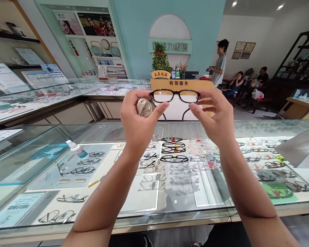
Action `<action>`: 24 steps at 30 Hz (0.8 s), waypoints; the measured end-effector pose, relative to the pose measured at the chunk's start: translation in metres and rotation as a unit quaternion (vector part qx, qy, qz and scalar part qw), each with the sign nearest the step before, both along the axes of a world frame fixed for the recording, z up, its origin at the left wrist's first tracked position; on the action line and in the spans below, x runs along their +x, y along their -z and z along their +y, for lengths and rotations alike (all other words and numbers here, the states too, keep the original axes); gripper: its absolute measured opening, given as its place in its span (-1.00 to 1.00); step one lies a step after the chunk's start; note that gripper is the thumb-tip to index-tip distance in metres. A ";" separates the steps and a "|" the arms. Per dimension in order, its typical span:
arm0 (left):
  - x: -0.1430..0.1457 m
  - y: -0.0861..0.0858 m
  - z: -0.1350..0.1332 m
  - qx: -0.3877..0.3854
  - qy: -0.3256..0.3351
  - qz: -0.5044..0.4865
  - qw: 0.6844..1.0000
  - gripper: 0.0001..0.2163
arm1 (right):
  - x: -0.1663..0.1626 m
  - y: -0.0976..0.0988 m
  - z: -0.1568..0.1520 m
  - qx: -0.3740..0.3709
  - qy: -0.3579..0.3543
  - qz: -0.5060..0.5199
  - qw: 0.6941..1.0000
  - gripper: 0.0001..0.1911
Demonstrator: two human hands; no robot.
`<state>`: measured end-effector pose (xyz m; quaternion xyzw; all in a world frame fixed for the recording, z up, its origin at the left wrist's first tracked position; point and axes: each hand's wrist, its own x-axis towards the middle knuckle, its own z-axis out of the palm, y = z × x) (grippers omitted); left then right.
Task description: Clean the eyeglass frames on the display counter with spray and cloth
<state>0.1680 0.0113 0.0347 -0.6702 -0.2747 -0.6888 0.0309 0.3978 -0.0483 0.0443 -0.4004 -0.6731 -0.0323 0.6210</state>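
A pair of black-framed glasses is held up at chest height above the glass counter, lenses facing me. My left hand pinches the frame's left end and also holds a beige cleaning cloth in its palm. My right hand grips the frame's right end with thumb and fingers. The temples hang down behind the lenses.
A glass display counter full of spectacle frames runs under my arms. A small spray bottle lies on the glass at the left. Beyond stand a cashier desk, a standing person and two seated people at the back right.
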 end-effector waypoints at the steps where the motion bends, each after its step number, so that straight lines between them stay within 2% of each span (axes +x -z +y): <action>1: 0.000 0.001 0.001 -0.003 0.006 0.002 1.000 -0.55 | 0.000 0.000 0.000 -0.002 0.000 0.000 1.000 -0.61; 6: -0.001 0.002 0.002 -0.007 0.004 0.004 1.000 -0.48 | 0.000 0.001 0.002 -0.003 0.003 0.002 1.000 -0.60; 11: -0.002 0.002 0.002 0.007 -0.025 0.027 0.999 -0.55 | -0.001 0.002 0.001 0.005 0.005 -0.011 1.000 -0.61; 20: -0.001 0.001 0.001 -0.021 0.026 0.003 0.999 -0.48 | -0.003 0.001 -0.002 0.006 0.005 -0.018 1.000 -0.62; 24: -0.003 0.004 0.003 0.001 0.002 0.019 1.000 -0.46 | -0.004 0.002 -0.001 -0.002 -0.007 0.009 1.000 -0.62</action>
